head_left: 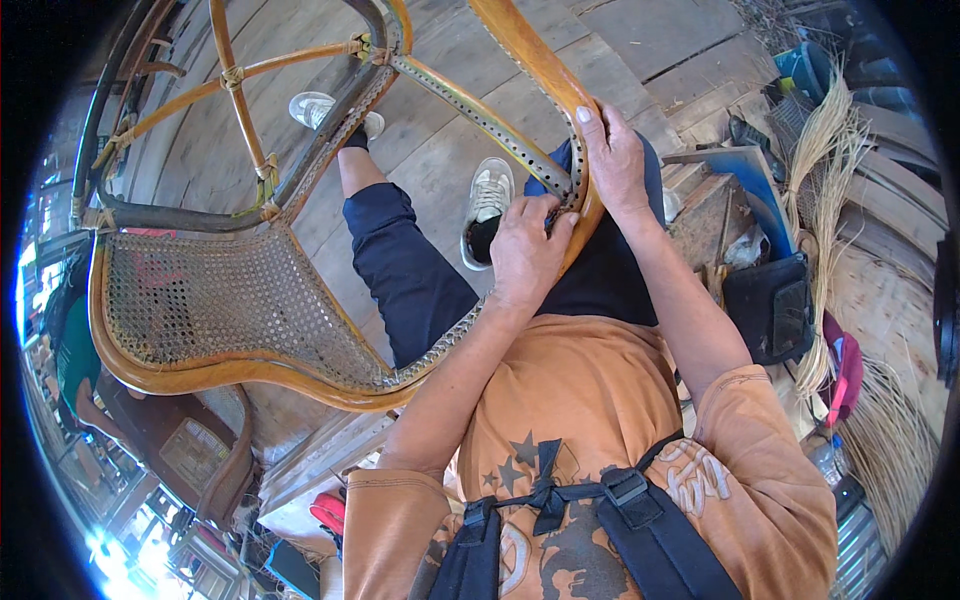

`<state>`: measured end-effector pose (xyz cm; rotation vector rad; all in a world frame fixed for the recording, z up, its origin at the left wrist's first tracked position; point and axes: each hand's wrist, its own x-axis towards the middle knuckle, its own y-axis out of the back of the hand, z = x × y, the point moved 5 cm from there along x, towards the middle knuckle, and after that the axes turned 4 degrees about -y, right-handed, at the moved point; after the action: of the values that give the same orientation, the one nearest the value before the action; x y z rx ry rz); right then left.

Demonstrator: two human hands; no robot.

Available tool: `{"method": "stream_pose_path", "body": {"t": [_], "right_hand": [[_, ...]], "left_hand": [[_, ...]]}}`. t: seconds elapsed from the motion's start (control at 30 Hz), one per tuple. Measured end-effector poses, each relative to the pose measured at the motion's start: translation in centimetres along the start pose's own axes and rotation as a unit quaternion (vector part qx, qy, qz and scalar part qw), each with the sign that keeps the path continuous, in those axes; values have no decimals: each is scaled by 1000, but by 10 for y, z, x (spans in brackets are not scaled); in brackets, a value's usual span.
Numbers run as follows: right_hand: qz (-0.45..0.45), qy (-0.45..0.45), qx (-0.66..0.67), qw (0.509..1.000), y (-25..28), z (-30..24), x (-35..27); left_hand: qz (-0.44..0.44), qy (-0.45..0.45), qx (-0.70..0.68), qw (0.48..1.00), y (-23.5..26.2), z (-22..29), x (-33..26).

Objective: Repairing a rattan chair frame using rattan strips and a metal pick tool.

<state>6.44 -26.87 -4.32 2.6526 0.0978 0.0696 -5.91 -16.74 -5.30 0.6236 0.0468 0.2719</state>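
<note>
A rattan chair frame point(245, 376) with glossy orange-brown rails lies tilted across my lap. Woven cane mesh point(230, 300) fills its left panel. Along the inner edges of the open section on the right run rows of small holes, with no mesh between them. My right hand point(615, 165) is wrapped round the curved right rail, its thumb on top. Just below, at the frame's inner corner, my left hand point(530, 250) grips the same rail, fingers curled over the inner edge. Whether a strand is pinched in those left fingers is hidden.
Bundles of pale cane strands point(822, 190) hang and lie at the right. Nearer stand a blue-sided wooden box point(720, 205) and a black pouch point(768, 308). A brown woven-back chair point(185, 440) lies at lower left. Planks form the floor point(440, 130) under my shoes.
</note>
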Motion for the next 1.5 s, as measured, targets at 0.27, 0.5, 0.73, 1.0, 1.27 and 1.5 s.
{"method": "stream_pose_path", "body": {"t": [0.27,0.5,0.73,1.0,1.27,1.5], "right_hand": [[10,6,12,1000,-1,0,1],[-7,-42,55,998,2,14,-1],[71,-105,316,940,54,18,-34],[163,-202,174,950,161,106,-91],[178,-270,-11,946,205,159,-150],[122,-304,-161,931,222,180,-213]], "left_hand": [[14,-67,0,998,1,13,15],[48,173,-285,941,14,-28,11],[-32,-15,-9,999,4,8,0],[-2,-152,104,983,-2,26,21],[2,-34,-2,999,-13,16,22],[-18,-11,-41,999,-13,7,11]]}}
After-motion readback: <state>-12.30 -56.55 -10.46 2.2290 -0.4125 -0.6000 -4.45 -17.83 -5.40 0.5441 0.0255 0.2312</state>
